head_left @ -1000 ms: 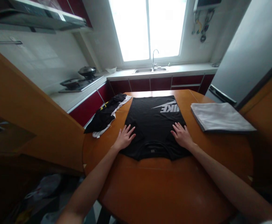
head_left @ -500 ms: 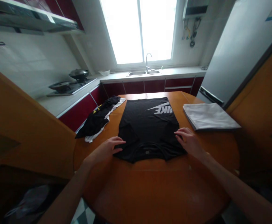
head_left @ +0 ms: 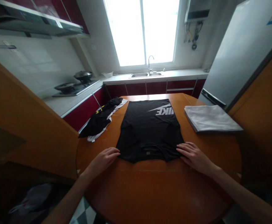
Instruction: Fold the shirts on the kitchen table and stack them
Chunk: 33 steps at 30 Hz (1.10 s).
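Note:
A black T-shirt [head_left: 149, 127] with white lettering lies flat on the wooden table [head_left: 159, 193], its neckline toward me and its sides tucked under into a narrow rectangle. At the shirt's near left corner, my left hand [head_left: 105, 158] has its fingers stretched out, the tips touching the edge. My right hand [head_left: 194, 155] rests at the near right corner, fingers apart and laid on the fabric's edge. Neither hand shows a grip on the cloth.
Left on the table is a crumpled black and white garment [head_left: 100, 119]. A folded white and grey cloth [head_left: 212, 118] lies on the right. Beyond stand a counter with a sink [head_left: 139, 75], a stove with pans [head_left: 66, 88] and a fridge [head_left: 233, 53].
Both hands have come nearer to me along the shirt's sides, to its near corners. The left fingers have drawn closer together. The shirt's near corners now look more tucked in.

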### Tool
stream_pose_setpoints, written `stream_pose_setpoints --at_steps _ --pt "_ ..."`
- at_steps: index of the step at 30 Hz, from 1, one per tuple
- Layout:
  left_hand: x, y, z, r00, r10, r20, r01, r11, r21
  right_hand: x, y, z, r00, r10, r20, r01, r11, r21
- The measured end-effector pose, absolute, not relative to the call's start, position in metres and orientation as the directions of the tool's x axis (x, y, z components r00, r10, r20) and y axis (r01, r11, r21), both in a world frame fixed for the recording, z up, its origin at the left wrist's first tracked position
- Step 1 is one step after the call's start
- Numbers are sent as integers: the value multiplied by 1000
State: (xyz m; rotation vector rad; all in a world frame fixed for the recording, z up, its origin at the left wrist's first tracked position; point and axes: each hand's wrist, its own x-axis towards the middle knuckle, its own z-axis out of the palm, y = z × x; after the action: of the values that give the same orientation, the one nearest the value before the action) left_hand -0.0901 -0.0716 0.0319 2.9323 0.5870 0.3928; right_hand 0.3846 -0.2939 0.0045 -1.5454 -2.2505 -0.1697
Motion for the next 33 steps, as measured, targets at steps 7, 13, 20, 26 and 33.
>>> stream_pose_setpoints --at_steps 7,13,20,26,33 --pt "-96 -78 34 883 395 253 358 -916 180 393 -300 8 -286 890 355 940 333 -77" --pt "-97 -72 34 894 379 241 321 -914 246 392 -298 11 -315 906 283 939 341 -46" --pt "-101 -66 22 891 359 276 297 -924 241 393 -299 9 -315 884 345 936 350 -42" --pt "-99 -66 18 873 333 356 273 -939 207 390 -300 10 -278 884 376 938 333 -91" --pt "-99 -73 22 871 325 369 264 -942 205 396 -301 8 -267 894 360 924 343 -168"
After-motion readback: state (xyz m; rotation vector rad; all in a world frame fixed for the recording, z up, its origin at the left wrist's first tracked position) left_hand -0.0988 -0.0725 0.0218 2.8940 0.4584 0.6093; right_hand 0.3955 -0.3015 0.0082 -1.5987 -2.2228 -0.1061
